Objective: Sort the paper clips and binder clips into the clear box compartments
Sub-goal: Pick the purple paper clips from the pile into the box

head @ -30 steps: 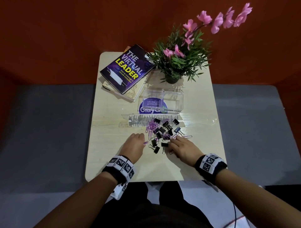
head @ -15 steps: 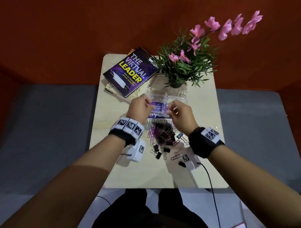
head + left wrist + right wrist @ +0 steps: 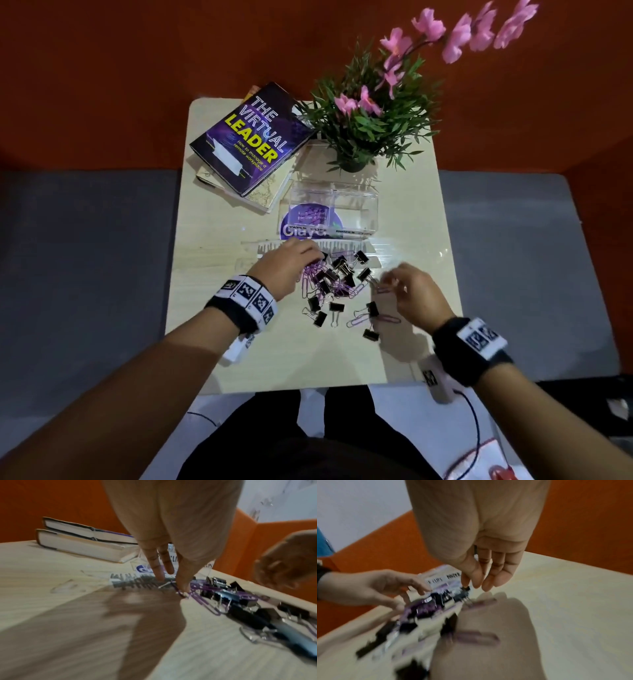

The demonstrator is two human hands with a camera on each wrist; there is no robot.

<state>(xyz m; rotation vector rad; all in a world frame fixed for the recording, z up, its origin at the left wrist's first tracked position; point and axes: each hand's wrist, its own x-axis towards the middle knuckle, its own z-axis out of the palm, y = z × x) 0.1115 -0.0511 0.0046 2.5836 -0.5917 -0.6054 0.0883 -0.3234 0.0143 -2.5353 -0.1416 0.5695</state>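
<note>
A heap of purple paper clips (image 3: 310, 279) and black binder clips (image 3: 337, 270) lies mid-table, with strays nearer me. Behind it stands the clear two-compartment box (image 3: 371, 205), labelled on its front wall (image 3: 443, 578). My left hand (image 3: 317, 255) reaches into the heap's left edge, its fingers pointing down. Its thumb tip touches purple clips (image 3: 184, 594) and its index finger touches the table. My right hand (image 3: 388, 282) hovers blurred at the heap's right edge over a purple clip (image 3: 387, 290). Nothing shows between its relaxed fingers (image 3: 488, 584).
Two stacked books (image 3: 251, 137) lie at the back left and a potted plant (image 3: 363, 126) with pink flowers stands behind the box. A flat clear lid (image 3: 373, 246) lies between box and heap. The table edge (image 3: 274, 390) is close to my body.
Half a second ago both hands were raised at the box; they have come back down to the heap, left hand to its left side, right hand to its right.
</note>
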